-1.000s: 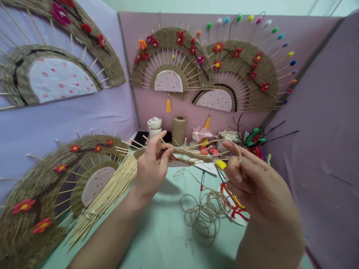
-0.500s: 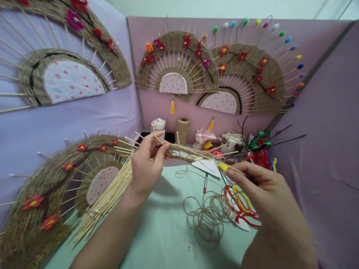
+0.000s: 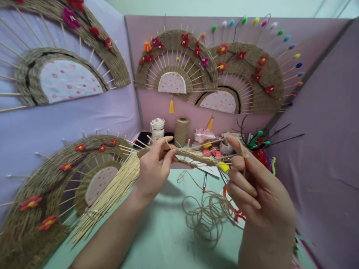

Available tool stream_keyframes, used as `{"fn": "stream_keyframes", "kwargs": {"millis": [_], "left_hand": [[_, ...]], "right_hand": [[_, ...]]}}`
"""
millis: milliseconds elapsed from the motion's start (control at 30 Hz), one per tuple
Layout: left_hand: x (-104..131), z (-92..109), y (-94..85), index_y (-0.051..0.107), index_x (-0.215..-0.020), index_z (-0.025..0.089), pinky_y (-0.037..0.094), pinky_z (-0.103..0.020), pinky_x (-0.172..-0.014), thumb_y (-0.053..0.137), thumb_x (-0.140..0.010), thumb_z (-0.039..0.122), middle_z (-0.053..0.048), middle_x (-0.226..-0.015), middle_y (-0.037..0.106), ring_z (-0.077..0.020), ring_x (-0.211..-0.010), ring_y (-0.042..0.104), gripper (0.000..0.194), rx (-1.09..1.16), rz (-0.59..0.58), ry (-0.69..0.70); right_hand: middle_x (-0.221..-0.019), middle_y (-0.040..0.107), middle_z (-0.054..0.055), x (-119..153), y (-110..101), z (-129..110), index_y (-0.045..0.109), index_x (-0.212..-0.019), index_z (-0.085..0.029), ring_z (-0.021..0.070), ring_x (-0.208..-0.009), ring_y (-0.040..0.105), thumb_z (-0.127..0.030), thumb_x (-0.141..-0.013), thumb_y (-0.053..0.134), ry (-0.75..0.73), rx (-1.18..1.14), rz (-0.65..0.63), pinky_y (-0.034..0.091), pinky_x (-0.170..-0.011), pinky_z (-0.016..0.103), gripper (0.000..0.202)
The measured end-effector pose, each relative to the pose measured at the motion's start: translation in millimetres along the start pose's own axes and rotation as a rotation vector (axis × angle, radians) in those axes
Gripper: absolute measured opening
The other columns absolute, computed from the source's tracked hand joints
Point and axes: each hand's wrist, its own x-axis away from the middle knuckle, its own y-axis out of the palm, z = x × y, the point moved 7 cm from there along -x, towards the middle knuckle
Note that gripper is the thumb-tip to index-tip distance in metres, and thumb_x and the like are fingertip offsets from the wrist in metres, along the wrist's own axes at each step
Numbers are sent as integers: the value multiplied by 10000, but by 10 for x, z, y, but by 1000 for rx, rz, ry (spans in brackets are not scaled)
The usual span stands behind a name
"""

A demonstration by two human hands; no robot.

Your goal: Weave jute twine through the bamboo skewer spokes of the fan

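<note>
My left hand (image 3: 155, 168) pinches the edge of a small woven fan frame (image 3: 196, 156), held nearly edge-on above the table. Thin sticks poke out of the frame on both sides of my fingers. To the right, my right hand (image 3: 252, 183) is closed on jute twine (image 3: 243, 151), its index finger raised and the strand running over it. A length of the twine stretches taut from there back to the frame. Loose coils of the same twine (image 3: 206, 216) lie on the table below. My fingers partly hide the frame's left part.
A bundle of thin sticks (image 3: 108, 201) lies at the left beside a finished flowered fan (image 3: 64, 168). Behind stand a white bottle (image 3: 157, 129) and a twine spool (image 3: 182, 131). A pen (image 3: 205, 182) and partly hidden scissors (image 3: 224, 175) lie near the coils. Decorated fans (image 3: 176, 56) hang on the panels.
My right hand has risen and turned, lifting the twine over its raised index finger. My left hand and the fan frame have shifted slightly right and down.
</note>
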Motion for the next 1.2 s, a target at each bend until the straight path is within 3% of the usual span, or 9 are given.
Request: {"fn": "stream_keyframes", "kwargs": {"millis": [133,267,433,767,1000,1200], "left_hand": [[-77,18,-149,540,-1126,217,575,-244,-621,596,-846,226,11,-829,671,-103,-621,655,286,41,94,-6],[-144,46,-320,536,-1100,202,570,-238,-604,617,-831,230,9,-811,684,-107,-620,664,283,37,183,-9],[-195,42,-418,528,-1095,196,571,-238,-586,628,-821,236,14,-770,681,-112,-611,667,294,60,212,-24],[-188,65,-433,624,-1011,183,578,-239,-614,622,-838,262,18,-746,678,-96,-594,658,190,83,215,-6],[-172,98,-450,656,-931,198,579,-233,-589,578,-869,302,20,-761,689,-98,-574,661,143,61,232,-3],[-177,86,-463,649,-910,202,554,-208,-574,591,-863,288,39,-653,662,-96,-551,655,114,17,240,-23]], "right_hand": [[-599,439,-61,15,4,1,607,-1160,-300,66,-401,33,-371,-902,464,20,-13,-9,66,-248,166,304],[-542,321,-80,-34,20,90,636,-989,-249,73,-423,34,-312,-866,494,85,-71,-27,84,-280,158,198],[-497,215,-93,-189,10,288,577,-804,-207,80,-450,25,-261,-810,512,207,-179,-39,98,-309,136,84],[-521,171,-88,-331,-14,453,547,-749,-186,91,-480,30,-206,-820,495,243,-298,-35,158,-333,113,91],[-498,246,-89,-342,-25,425,605,-864,-163,72,-440,118,-174,-847,463,218,-427,-73,242,-336,87,143],[-504,265,-91,-324,-46,334,632,-916,-150,53,-419,167,-197,-820,551,122,-385,-59,258,-337,76,134]]}}
